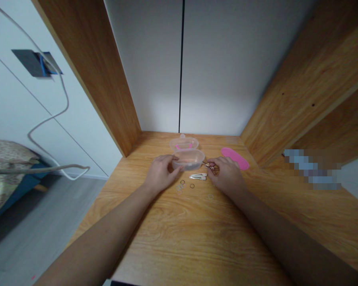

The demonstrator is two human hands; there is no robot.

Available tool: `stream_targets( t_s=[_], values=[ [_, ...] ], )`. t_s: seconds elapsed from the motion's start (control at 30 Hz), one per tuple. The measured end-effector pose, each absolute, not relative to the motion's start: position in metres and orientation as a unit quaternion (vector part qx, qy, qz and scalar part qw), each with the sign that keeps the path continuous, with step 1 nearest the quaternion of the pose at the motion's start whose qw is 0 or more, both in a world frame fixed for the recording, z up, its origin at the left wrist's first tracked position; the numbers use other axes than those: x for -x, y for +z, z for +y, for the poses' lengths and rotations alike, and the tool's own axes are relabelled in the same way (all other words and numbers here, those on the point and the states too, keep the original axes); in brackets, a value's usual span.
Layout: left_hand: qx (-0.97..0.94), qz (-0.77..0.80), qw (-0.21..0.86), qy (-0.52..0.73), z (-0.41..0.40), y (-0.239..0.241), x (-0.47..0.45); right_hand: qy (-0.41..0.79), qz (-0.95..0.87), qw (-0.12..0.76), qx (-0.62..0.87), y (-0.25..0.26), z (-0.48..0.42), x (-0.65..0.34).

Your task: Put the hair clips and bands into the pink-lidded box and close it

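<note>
A clear plastic case (188,157) lies open on the wooden desktop, its lid (183,143) folded back behind it. My left hand (162,170) grips the case's left end between thumb and fingers. Beside its right end, my right hand (225,174) is closed on a metallic hair clip (214,167); its exact shape is partly hidden by the fingers. Silvery snap hair clips (198,176) lie just in front of the case. Closer to me are several small hair ties (180,187), a dark one (192,186) and a pale one (210,196) apart from them.
A pink oval piece (235,158) rests right of the case, beyond my right hand. Wooden side panels (286,99) and a pale back panel (211,79) enclose the desktop (179,242). A white cable (66,99) hangs by the wall at left.
</note>
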State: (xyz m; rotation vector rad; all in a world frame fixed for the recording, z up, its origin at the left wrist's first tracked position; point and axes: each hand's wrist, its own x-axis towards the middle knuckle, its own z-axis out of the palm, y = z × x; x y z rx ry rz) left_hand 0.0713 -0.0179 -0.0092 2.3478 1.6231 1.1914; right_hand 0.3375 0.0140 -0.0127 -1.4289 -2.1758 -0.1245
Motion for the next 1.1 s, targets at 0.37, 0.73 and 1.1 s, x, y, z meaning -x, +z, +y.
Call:
stream_targets(
  t_s=[0.37, 0.73, 1.1],
  values=[
    [-0.758, 0.53, 0.021, 0.38, -0.018, -0.009, -0.072, 0.005, -0.794, 0.342, 0.502, -0.014, 0.025, -0.343],
    [-0.756, 0.535, 0.025, 0.377, -0.019, -0.008, -0.072, 0.046, -0.814, 0.284, 0.505, -0.016, 0.03, -0.341],
    [-0.761, 0.525, 0.025, 0.381, -0.018, -0.009, -0.071, -0.021, -0.792, 0.337, 0.509, -0.013, 0.028, -0.343]
  ],
)
